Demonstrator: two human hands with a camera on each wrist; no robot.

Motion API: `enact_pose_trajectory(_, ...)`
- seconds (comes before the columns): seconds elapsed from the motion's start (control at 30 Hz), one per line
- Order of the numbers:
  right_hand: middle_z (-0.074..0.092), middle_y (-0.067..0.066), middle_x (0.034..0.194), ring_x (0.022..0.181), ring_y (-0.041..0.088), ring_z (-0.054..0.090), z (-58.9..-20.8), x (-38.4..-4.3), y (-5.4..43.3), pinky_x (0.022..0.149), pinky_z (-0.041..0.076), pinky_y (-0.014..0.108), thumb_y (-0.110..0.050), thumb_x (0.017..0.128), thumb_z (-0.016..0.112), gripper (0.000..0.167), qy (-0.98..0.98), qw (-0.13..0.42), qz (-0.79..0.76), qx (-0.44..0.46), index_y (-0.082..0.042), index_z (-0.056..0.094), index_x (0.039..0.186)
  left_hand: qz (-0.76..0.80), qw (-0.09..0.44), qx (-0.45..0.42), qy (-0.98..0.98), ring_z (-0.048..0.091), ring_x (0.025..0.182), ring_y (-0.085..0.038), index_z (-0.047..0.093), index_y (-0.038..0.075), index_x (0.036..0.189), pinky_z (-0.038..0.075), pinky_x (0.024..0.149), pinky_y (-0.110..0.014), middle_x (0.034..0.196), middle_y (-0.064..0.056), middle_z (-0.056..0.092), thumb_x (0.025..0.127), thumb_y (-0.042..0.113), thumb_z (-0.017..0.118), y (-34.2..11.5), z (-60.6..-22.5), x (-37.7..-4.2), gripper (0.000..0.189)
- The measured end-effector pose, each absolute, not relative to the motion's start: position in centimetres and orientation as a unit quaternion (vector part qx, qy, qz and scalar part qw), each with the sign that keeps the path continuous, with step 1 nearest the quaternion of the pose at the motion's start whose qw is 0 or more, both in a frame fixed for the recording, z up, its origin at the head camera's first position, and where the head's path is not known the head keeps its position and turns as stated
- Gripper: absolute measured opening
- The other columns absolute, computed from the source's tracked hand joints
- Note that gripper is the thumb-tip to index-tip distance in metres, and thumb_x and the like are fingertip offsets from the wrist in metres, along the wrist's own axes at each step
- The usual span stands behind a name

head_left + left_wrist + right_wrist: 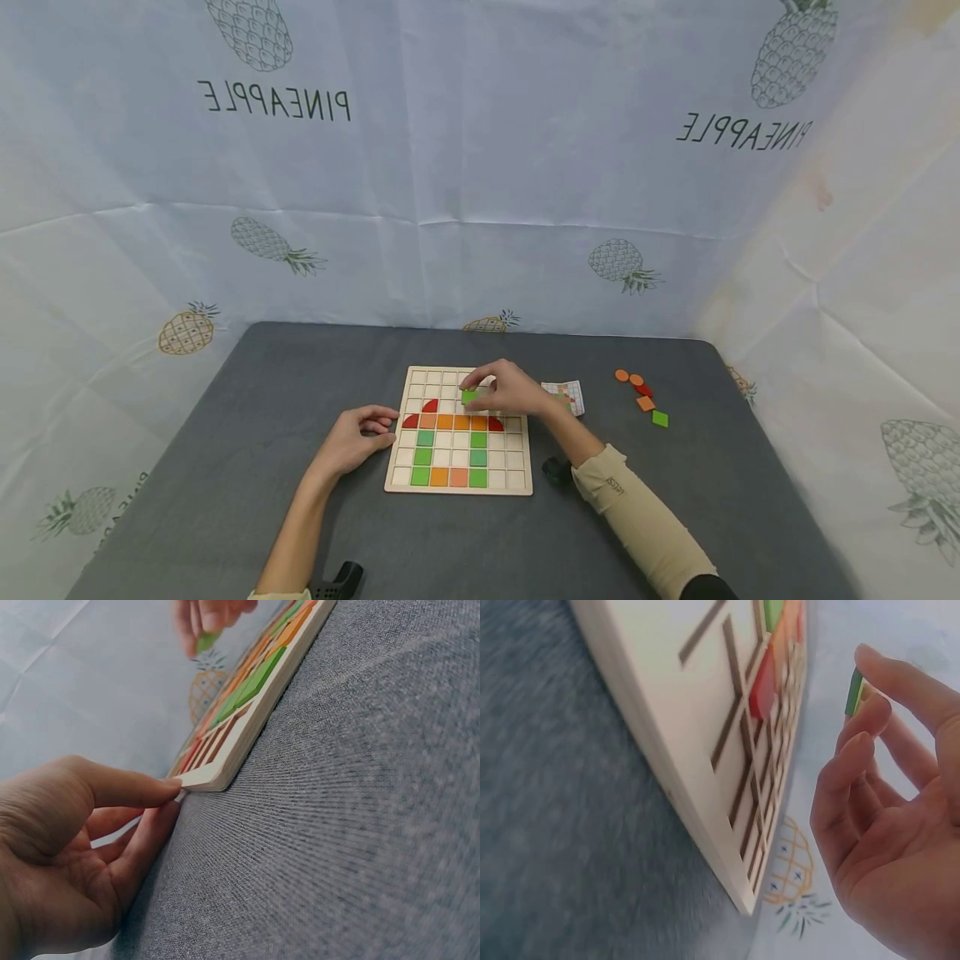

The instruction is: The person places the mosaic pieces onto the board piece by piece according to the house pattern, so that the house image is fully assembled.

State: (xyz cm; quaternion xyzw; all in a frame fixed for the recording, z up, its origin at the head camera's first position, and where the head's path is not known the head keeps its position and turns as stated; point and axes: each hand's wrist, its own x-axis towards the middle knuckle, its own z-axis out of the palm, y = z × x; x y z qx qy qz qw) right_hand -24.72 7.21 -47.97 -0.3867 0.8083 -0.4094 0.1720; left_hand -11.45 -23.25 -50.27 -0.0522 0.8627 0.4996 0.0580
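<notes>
A wooden grid board [517,457] lies on the table, with green, teal, orange, salmon and red tiles set in part of its cells. My left hand [354,442] is at its left edge; in the left wrist view the thumb and a finger [161,817] pinch the frame near one corner. Over the upper part of the board, my right hand [513,390] pinches a green square tile [468,397] between thumb and fingers. The right wrist view shows this tile [853,691] edge-on, raised clear of the board.
Right of the board lies a printed pattern card [573,396], partly covered by the right arm. Farther right are loose tiles: orange discs [622,376], a red piece [645,390], an orange square [646,403] and a green square [660,418]. A dark object [557,471] sits beside the right forearm.
</notes>
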Motion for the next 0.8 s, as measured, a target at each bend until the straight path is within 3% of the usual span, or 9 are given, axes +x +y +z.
enact_pose_trajectory(0.07,0.081,0.011,0.121,0.096,0.011,0.069,-48.3,-24.9,6.6,0.081,0.056,0.026,-0.019,0.095,0.084,0.032,0.811,0.174,-0.400,-0.389,-0.004,0.080,0.123,0.500,0.058,-0.053,0.863,0.066,0.094,-0.016,0.074,0.000,0.129,0.052,0.079,-0.023,0.115,-0.016,0.072,0.094,0.001,0.080,-23.2,-50.3,-11.5,0.035)
enact_pose_trajectory(0.17,0.081,0.007,0.119,0.104,0.014,0.069,-48.6,-25.0,5.8,0.088,0.056,0.028,-0.020,0.095,0.085,0.029,0.815,0.183,-0.389,-0.389,-0.008,0.081,0.120,0.499,0.058,-0.052,0.863,0.066,0.094,-0.016,0.074,-0.001,0.129,0.052,0.079,-0.023,0.115,-0.016,0.072,0.094,0.001,0.080,-23.2,-50.3,-11.5,0.035)
enact_pose_trajectory(0.5,0.081,-0.002,0.108,0.106,0.017,0.072,-48.6,-24.9,3.3,0.097,0.058,0.035,-0.025,0.094,0.087,0.014,0.845,0.181,-0.327,-0.382,-0.019,0.081,0.105,0.500,0.053,-0.052,0.863,0.066,0.093,-0.016,0.075,-0.001,0.128,0.052,0.079,-0.022,0.113,-0.016,0.072,0.094,0.000,0.080,-23.3,-50.3,-11.5,0.034)
enact_pose_trajectory(0.8,0.080,-0.004,0.106,0.101,0.016,0.072,-48.4,-24.6,2.4,0.091,0.057,0.034,-0.029,0.094,0.087,0.015,0.862,0.165,-0.293,-0.380,-0.020,0.081,0.104,0.496,0.050,-0.052,0.865,0.065,0.093,-0.015,0.075,-0.001,0.127,0.052,0.079,-0.022,0.113,-0.016,0.073,0.094,0.001,0.080,-23.2,-50.4,-11.6,0.034)
